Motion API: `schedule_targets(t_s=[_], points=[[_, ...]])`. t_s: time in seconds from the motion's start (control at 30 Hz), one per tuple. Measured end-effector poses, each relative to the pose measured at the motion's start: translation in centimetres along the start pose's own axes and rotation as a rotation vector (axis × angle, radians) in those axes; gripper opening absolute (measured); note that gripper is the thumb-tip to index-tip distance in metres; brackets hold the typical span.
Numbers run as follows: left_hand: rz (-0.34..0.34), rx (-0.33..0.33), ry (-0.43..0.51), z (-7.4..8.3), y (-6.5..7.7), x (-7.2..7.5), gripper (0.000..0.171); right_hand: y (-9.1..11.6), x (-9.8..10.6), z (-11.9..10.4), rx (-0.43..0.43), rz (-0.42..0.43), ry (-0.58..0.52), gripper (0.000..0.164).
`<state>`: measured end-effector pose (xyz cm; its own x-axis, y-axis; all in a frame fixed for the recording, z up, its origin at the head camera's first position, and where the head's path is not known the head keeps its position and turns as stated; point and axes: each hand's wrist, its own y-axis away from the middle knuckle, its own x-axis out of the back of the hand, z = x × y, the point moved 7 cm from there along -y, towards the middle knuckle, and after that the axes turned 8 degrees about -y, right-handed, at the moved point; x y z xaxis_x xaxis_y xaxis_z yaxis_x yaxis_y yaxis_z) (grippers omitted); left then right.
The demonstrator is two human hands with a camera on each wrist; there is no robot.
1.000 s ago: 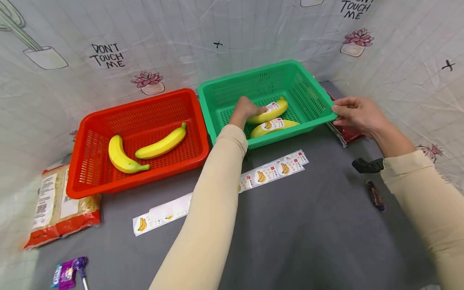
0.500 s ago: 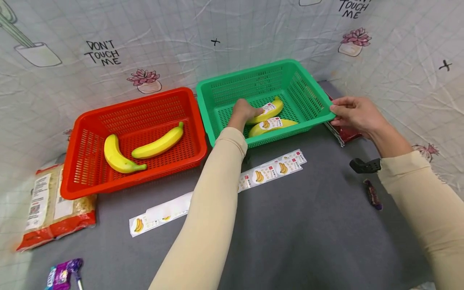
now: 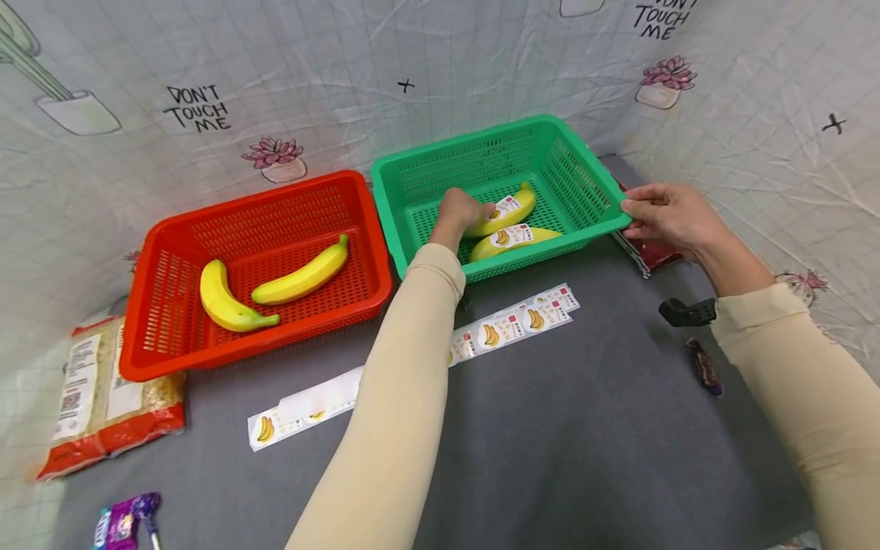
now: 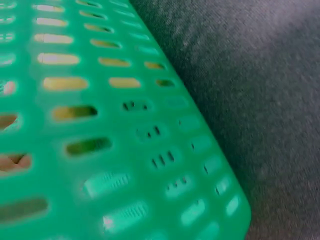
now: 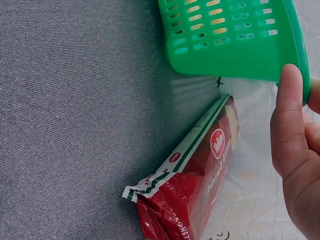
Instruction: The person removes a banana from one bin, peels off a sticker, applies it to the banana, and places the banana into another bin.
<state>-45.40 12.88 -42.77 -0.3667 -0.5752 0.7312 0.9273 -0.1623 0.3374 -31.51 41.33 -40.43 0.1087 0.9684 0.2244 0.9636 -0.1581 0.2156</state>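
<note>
In the head view, my left hand [image 3: 462, 212] reaches into the green basket [image 3: 425, 169] and holds the left end of a banana [image 3: 520, 205], thumb beside its white sticker [image 3: 507, 205]. A second banana [image 3: 546, 234], also stickered, lies in front of it along the basket's near wall. My right hand [image 3: 670, 221] pinches the basket's right front rim corner; the right wrist view shows the thumb and fingers [image 5: 290, 100] on either side of the rim. Through the basket slots [image 4: 65, 83], the left wrist view gives only glimpses of yellow banana and fingers.
Left of the green basket stands a red basket [image 3: 199, 351] with two bananas [image 3: 302, 276] without visible stickers. Banana sticker strips [image 3: 509, 327] lie in front. A red spaghetti bag [image 5: 200, 170], a bag of dry food [image 3: 113, 397], wrapped sweets [image 3: 124, 523] and a dark wrapped piece [image 3: 704, 367] surround them.
The head view has shifted slightly. My left thumb has moved a little on the banana, showing more of its sticker. My right hand keeps its place on the basket rim.
</note>
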Motion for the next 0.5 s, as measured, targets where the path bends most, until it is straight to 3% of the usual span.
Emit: schedule_targets(t_s=[0.17,0.27,0.4,0.47,0.5], points=[[0.029,-0.047,0.12,-0.8,1.6,2.1,0.04,-0.5,-1.6,-0.4,-0.005,-0.033,0.029,0.049],[0.05,-0.153,0.154,0.0,3.6,4.0,0.04,-0.7,-1.9,-0.6,-0.005,-0.051,0.037,0.048],[0.082,-0.362,0.174,1.5,8.0,8.2,0.04,-0.3,-1.3,-0.6,-0.019,-0.049,0.037,0.042],[0.108,-0.457,0.159,1.2,10.8,11.0,0.04,0.3,-0.6,-0.3,-0.038,-0.047,0.048,0.037],[0.132,-0.481,0.147,0.1,12.0,12.9,0.04,0.3,-0.7,-0.4,-0.043,-0.046,0.049,0.031]])
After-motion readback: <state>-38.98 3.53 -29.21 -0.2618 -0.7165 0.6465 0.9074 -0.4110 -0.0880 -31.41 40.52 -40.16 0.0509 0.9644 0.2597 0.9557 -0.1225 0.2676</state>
